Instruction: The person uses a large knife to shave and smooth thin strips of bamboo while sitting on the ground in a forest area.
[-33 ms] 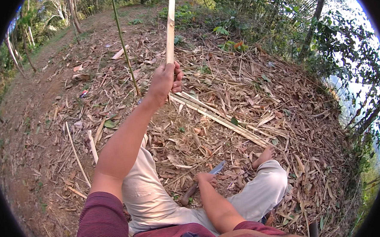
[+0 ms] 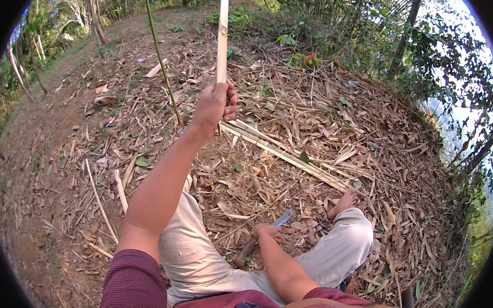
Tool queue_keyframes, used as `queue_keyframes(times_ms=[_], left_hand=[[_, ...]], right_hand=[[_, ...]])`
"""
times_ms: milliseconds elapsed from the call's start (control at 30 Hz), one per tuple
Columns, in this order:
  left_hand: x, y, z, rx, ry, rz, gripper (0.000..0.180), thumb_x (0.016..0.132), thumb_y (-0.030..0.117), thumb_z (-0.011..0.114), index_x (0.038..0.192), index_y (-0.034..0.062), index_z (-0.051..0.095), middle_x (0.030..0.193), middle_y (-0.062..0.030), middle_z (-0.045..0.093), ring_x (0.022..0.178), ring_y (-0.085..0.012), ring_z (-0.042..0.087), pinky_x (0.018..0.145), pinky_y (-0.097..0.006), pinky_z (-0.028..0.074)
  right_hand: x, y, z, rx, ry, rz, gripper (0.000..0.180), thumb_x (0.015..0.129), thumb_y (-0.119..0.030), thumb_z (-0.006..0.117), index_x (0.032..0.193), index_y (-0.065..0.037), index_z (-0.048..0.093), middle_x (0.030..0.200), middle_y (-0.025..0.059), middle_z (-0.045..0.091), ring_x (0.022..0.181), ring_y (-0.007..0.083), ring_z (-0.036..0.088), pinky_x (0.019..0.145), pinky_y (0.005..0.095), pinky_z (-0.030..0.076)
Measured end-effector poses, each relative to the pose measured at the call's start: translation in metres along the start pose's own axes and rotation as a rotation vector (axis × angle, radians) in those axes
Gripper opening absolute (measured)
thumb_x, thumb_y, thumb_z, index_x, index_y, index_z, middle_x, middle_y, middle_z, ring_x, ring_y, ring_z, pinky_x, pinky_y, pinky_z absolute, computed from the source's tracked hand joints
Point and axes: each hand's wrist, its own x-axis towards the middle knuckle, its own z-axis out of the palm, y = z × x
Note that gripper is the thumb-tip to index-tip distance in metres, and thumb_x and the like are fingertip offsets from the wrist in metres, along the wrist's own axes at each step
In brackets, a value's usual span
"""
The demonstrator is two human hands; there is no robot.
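My left hand is stretched out in front and closed round the lower part of a pale split bamboo strip. The strip stands nearly upright and runs out past the top of the picture. Low between my legs, my right hand is closed on a knife. Its grey blade points up and to the right, and the dark handle sticks out below the hand toward the lower left. The fingers of the right hand are partly hidden behind its back.
Several long bamboo strips lie on leaf litter, reaching toward my bare foot. A thin green stem rises left of my left hand. Shorter strips lie by my left leg. Trees and bushes border the right side.
The bamboo strip in my left hand has tilted very slightly to the right. My right hand and the knife look the same.
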Motion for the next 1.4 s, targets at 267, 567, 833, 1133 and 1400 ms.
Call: queue_keyframes(times_ms=[267,567,833,1133,1400], left_hand=[[-0.004,0.003,-0.002,0.028,-0.012,-0.100,0.015,0.097,0.019,0.043,0.103,0.0056,0.046,0.076,-0.0038,0.050,0.050,-0.0064,0.038,0.041,-0.022,0.034],[-0.001,0.002,-0.006,-0.135,0.008,-0.308,0.015,0.096,0.016,0.043,0.103,0.0031,0.043,0.081,-0.0041,0.049,0.052,-0.0058,0.037,0.040,-0.020,0.034],[0.012,-0.010,-0.023,-0.257,-0.037,-0.565,0.010,0.090,0.009,0.044,0.097,0.0021,0.041,0.078,-0.0037,0.047,0.050,-0.0047,0.039,0.037,-0.018,0.035],[0.009,-0.012,-0.017,-0.191,-0.026,-0.639,0.012,0.088,0.010,0.045,0.097,0.0026,0.041,0.076,-0.0025,0.047,0.049,-0.0029,0.038,0.036,-0.018,0.034],[-0.001,-0.003,-0.019,0.039,0.060,-0.541,0.013,0.089,0.010,0.049,0.099,0.0025,0.044,0.076,-0.0035,0.050,0.046,-0.0021,0.035,0.035,-0.018,0.030]], right_hand=[[0.008,0.001,-0.005,0.008,-0.070,-0.011,0.082,0.066,-0.019,0.082,0.129,-0.001,0.032,0.132,0.0269,0.042,0.126,0.0407,0.040,0.103,0.0467,0.040],[0.054,0.006,0.026,0.119,-0.245,-0.112,0.054,0.078,-0.013,0.074,0.126,0.001,0.054,0.116,0.0196,0.065,0.106,0.0371,0.064,0.090,0.0444,0.054],[0.038,-0.001,0.024,0.066,-0.254,-0.180,0.041,0.081,-0.006,0.066,0.122,-0.004,0.063,0.119,0.0177,0.065,0.104,0.0317,0.066,0.082,0.0391,0.055],[0.022,-0.017,-0.009,0.583,-0.458,-0.022,0.045,0.090,-0.023,0.056,0.127,0.002,0.057,0.119,0.0194,0.062,0.104,0.0326,0.062,0.087,0.0418,0.049],[-0.010,-0.063,-0.044,0.742,-0.841,0.006,0.037,0.089,-0.032,0.063,0.107,-0.005,0.045,0.081,0.0109,0.050,0.071,0.0259,0.054,0.064,0.0480,0.048]])
